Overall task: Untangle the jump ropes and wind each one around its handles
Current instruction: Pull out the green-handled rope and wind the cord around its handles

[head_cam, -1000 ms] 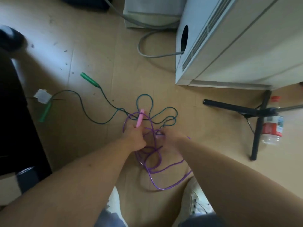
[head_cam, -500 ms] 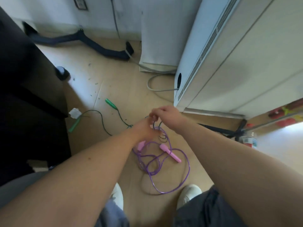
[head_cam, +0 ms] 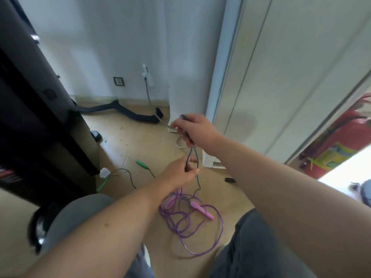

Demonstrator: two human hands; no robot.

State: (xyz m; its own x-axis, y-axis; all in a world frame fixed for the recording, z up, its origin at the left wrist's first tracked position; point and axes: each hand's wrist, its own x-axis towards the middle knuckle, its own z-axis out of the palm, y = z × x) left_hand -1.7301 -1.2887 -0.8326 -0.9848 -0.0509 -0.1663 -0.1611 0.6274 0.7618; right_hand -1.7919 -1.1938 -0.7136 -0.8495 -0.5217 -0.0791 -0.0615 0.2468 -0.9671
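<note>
My right hand (head_cam: 195,129) is raised and grips a loop of the dark green rope (head_cam: 193,157), whose two strands hang down from it. Below it, my left hand (head_cam: 180,173) pinches those same strands. The purple rope (head_cam: 200,233) lies in loose coils on the floor beneath my hands, with one pink handle (head_cam: 201,210) on top and another pink handle (head_cam: 170,201) partly hidden at the coils' left. The green rope's two green handles (head_cam: 141,163) (head_cam: 103,185) lie on the floor to the left.
A black cabinet (head_cam: 40,127) stands at the left. A white appliance (head_cam: 271,77) rises at the right with a grey cable (head_cam: 179,144) at its base. A black hose (head_cam: 124,112) lies along the wall. A red extinguisher (head_cam: 339,135) stands far right. A small black object (head_cam: 229,179) lies on the floor.
Both hands rose from the floor. My right hand lifted the green rope loop high, and my left hand slid down its strands. The purple rope stayed on the floor.
</note>
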